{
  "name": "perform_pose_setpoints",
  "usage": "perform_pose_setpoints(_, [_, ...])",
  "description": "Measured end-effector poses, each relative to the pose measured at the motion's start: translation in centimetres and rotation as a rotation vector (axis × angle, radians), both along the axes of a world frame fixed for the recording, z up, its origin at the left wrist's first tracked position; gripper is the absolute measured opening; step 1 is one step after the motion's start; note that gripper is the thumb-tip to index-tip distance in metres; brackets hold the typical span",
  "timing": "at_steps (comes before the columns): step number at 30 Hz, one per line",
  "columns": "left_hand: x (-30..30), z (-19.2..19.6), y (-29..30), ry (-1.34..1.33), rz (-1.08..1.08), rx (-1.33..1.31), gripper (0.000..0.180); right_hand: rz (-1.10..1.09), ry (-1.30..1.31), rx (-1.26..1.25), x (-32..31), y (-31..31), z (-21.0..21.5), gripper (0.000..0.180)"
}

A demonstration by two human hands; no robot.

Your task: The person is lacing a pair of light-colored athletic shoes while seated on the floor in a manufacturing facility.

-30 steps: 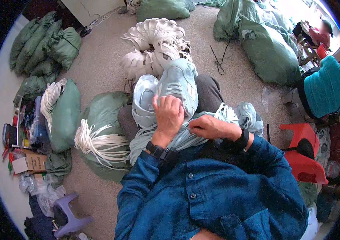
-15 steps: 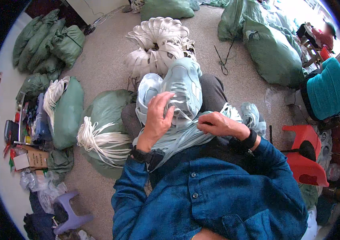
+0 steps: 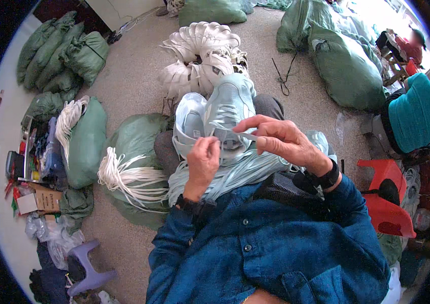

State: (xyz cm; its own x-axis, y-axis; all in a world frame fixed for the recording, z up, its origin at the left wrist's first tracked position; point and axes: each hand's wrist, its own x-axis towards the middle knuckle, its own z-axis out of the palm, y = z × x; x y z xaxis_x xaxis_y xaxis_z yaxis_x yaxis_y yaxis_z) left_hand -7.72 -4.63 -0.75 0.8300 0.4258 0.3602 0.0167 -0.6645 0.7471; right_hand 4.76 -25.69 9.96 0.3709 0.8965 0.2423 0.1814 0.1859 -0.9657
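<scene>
Currently, a pale blue shoe (image 3: 231, 101) sits toe-away in front of the person, between the knees, with its matching shoe (image 3: 190, 119) just to its left. The right hand (image 3: 282, 143) is over the near end of the first shoe, thumb and fingers bent and partly closed, pinching a flat lace (image 3: 247, 135) that reaches across to the shoe. The left hand (image 3: 205, 159) is curled nearly closed beside that shoe's opening, thumb close to the fingertips; I cannot tell whether it grips anything. Under both hands, a bundle of pale blue laces (image 3: 225, 176) lies across the lap. To the left, white laces (image 3: 129, 175) drape over a green sack (image 3: 136, 134). Farther right are a red seat (image 3: 387, 197) and 1 co-worker in a turquoise top (image 3: 413, 114).
</scene>
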Motion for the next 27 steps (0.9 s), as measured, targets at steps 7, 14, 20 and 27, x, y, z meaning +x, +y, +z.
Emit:
perform_pose_setpoints(7, [1.0, -1.2, -0.9, 0.147, 0.053, 0.245, 0.031, 0.216, 0.067, 0.099, -0.3, 3.8, 3.6, 0.033])
perform_pose_setpoints(14, [0.4, -1.7, 0.2, 0.117, 0.009, 0.148, 0.012, 0.112, 0.164, 0.025, -0.2, 3.0, 4.2, 0.036])
perform_pose_setpoints(20, [-4.3, 0.6, 9.7, 0.016, 0.192, 0.25, 0.007, -0.056, 0.434, 0.407, 4.6, -1.5, 0.1, 0.029])
perform_pose_setpoints(27, [-4.2, 0.7, 6.1, 0.09, 0.072, 0.335, 0.02, -0.201, 0.797, 0.514, 6.8, -7.2, -3.5, 0.031])
